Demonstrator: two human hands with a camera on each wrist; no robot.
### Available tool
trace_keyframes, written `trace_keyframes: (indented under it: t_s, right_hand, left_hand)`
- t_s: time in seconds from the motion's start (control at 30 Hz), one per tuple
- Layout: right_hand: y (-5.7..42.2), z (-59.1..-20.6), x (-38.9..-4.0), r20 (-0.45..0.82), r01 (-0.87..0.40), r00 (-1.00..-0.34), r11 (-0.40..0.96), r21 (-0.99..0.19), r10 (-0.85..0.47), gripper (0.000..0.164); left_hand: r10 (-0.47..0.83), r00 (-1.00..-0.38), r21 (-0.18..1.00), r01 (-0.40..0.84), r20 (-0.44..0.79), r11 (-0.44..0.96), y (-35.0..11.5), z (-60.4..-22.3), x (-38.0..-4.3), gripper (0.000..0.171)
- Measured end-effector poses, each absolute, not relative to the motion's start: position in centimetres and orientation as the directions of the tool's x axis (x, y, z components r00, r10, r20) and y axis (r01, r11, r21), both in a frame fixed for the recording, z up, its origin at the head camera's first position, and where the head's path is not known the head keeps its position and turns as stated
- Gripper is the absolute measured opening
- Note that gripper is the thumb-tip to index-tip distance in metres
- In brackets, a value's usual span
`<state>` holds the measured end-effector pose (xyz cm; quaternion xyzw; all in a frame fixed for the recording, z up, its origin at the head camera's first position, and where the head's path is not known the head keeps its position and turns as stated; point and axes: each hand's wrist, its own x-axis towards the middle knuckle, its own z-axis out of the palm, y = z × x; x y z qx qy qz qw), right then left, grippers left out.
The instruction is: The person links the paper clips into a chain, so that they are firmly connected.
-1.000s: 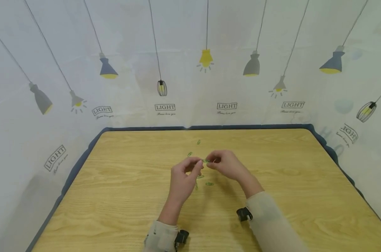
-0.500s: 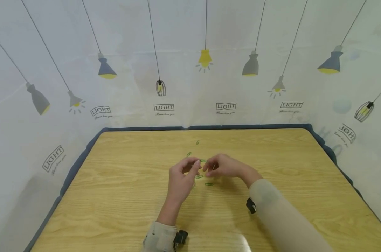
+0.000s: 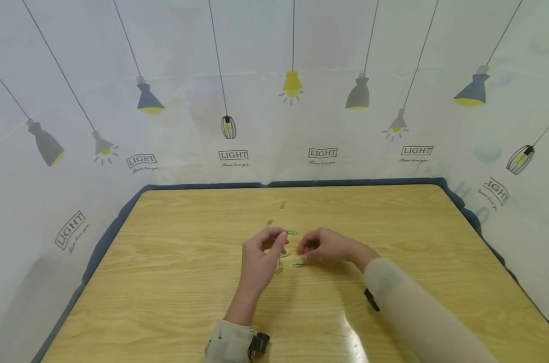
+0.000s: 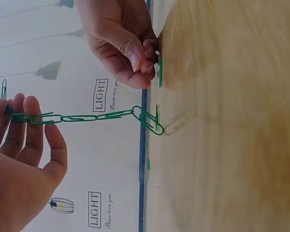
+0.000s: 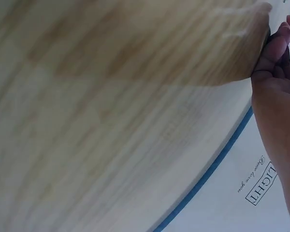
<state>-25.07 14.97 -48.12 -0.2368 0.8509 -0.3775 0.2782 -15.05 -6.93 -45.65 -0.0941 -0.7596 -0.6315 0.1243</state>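
Between thumb and fingers my left hand [image 3: 261, 254] holds a chain of green paper clips [image 4: 79, 118]. One end clip [image 3: 291, 232] sticks out past the fingertips, while the rest hangs down close to the table. My right hand [image 3: 329, 245] is low over the table with bent fingers, its fingertips at a loose green paper clip [image 3: 297, 265]. That clip [image 4: 160, 72] lies by those fingertips in the left wrist view; whether they touch it is unclear. Another loose paper clip [image 3: 285, 255] lies between the hands. The right wrist view shows the right hand [image 5: 280, 63] only at its edge.
Farther back on the wooden table [image 3: 188, 292] lie two more green paper clips, one nearer [image 3: 269, 222] and one farther [image 3: 282, 205]. A dark blue edging [image 3: 202, 186] runs along the table's back, before a wall covering [image 3: 179, 126] printed with lamps.
My right hand has let go of the clip at the left fingertips and moved down to a loose clip on the table. My left hand stays nearly in place, still holding the chain.
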Motion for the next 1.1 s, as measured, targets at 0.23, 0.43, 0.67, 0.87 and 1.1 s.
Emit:
trace_keyframes:
  t_s: [0.23, 0.43, 0.67, 0.87, 1.1]
  right_hand:
    - [14.8, -48.3, -25.2, -0.286, -0.214, -0.734, 0.609, -0.764, -0.616, 0.014]
    - [14.7, -48.1, -24.7, -0.283, -0.226, -0.731, 0.612, -0.758, -0.621, 0.015]
    - [14.1, -48.2, -24.2, -0.269, -0.283, -0.726, 0.631, -0.722, -0.633, 0.013]
    - [13.8, -48.7, -24.1, -0.264, -0.296, -0.726, 0.635, -0.714, -0.635, 0.010]
    - [13.8, -48.9, -23.8, -0.236, -0.299, -0.738, 0.619, -0.726, -0.633, 0.008]
  left_hand:
    - [-0.013, -0.952, 0.937, 0.297, 0.304, 0.182, -7.0, -45.7, -15.1, 0.020]
    - [-0.017, -0.953, 0.938, 0.295, 0.303, 0.183, -7.1, -45.7, -15.1, 0.019]
    - [-0.030, -0.961, 0.947, 0.266, 0.275, 0.182, -7.3, -45.8, -15.1, 0.019]
    - [-0.026, -0.962, 0.949, 0.264, 0.273, 0.173, -7.4, -45.9, -15.1, 0.019]
    - [-0.026, -0.960, 0.949, 0.270, 0.278, 0.163, -7.4, -46.1, -15.2, 0.020]
